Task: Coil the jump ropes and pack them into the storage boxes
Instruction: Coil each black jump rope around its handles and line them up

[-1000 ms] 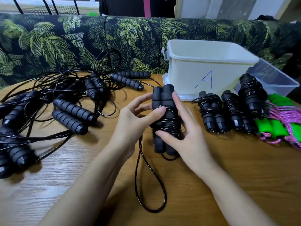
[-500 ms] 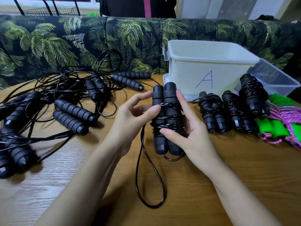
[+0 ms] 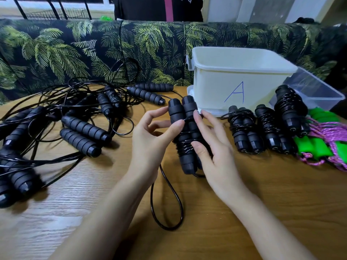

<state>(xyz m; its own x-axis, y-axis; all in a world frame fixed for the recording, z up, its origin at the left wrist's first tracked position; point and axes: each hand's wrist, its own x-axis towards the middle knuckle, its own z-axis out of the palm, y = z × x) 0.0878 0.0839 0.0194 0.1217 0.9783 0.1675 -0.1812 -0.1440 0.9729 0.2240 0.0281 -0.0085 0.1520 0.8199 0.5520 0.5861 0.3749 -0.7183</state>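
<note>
I hold a black jump rope [image 3: 181, 113] upright over the wooden table [image 3: 272, 194], its two foam handles side by side with cord wound round their middle. My left hand [image 3: 150, 145] pinches the cord against the left handle with thumb and fingers. My right hand [image 3: 216, 154] grips the handles from the right, thumb across the wound cord. A loose loop of cord [image 3: 170, 207] hangs down onto the table. Behind stands the white storage box [image 3: 216, 85] marked "A". A clear box [image 3: 317, 89] sits to its right.
Three coiled black ropes [image 3: 244, 132] stand in a row right of my hands, beside green-handled pink ropes [image 3: 323, 145]. A tangle of uncoiled black ropes [image 3: 80, 128] covers the table's left side. A palm-print sofa [image 3: 93, 51] runs along the back.
The hanging loop has grown shorter as cord went round the handles. The bundle has risen slightly and my right fingers have shifted higher on it.
</note>
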